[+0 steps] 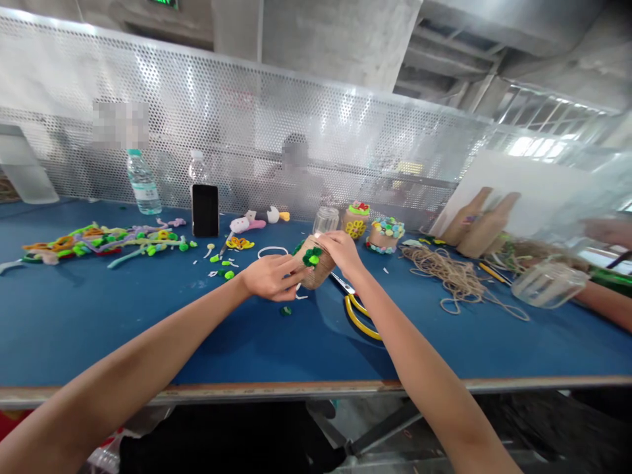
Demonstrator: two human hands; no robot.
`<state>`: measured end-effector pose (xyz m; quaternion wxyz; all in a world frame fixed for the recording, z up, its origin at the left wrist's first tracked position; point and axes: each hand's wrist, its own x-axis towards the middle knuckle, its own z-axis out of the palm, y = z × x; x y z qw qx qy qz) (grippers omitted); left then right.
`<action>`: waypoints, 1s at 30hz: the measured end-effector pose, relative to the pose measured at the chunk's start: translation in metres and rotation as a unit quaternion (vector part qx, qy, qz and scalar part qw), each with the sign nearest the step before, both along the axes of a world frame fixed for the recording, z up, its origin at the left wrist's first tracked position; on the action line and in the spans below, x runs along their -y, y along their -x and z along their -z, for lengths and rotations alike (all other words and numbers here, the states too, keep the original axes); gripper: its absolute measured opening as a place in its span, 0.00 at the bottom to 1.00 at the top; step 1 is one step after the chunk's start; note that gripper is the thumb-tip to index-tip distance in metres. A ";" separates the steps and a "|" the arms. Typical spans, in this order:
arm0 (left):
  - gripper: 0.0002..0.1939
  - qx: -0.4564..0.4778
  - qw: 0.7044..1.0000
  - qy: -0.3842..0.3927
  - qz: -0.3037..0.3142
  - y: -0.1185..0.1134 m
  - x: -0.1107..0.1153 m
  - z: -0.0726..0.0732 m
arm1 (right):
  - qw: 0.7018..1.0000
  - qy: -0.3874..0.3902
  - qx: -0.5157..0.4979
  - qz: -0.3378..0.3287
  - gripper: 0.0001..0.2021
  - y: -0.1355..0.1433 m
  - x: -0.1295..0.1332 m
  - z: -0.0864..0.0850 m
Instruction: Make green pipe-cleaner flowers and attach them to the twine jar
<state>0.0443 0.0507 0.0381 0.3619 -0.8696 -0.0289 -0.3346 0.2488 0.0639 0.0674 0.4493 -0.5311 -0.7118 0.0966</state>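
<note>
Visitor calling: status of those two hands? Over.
Left hand, right hand: both on brown container. Green fuzzy decorations on it. Yellow-handled scissors close by, not blocking.

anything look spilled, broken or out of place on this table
Nothing looks plainly spilled or broken, just untidy: the twine lies in a loose tangle on the right with strands trailing off, and small scraps are strewn left of the wrapped jar held in the left hand and right hand.
</note>
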 end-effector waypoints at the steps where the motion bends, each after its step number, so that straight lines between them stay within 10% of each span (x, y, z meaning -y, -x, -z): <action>1: 0.19 0.000 1.000 -0.003 0.000 0.001 0.000 -0.001 | 1.000 0.000 -0.001 -0.002 0.12 0.000 -0.001 0.000; 16: 0.13 -0.010 0.973 0.221 -0.071 -0.009 0.026 -0.015 | 0.996 0.002 -0.027 -0.082 0.10 -0.004 0.001 -0.003; 22: 0.10 -0.087 0.892 0.431 -0.104 -0.001 0.052 -0.044 | 0.984 0.020 -0.016 -0.176 0.07 -0.010 0.007 -0.013; 30: 0.03 -0.158 0.781 0.591 -0.124 0.008 0.037 -0.029 | 0.986 0.006 -0.002 -0.168 0.07 -0.007 0.011 -0.014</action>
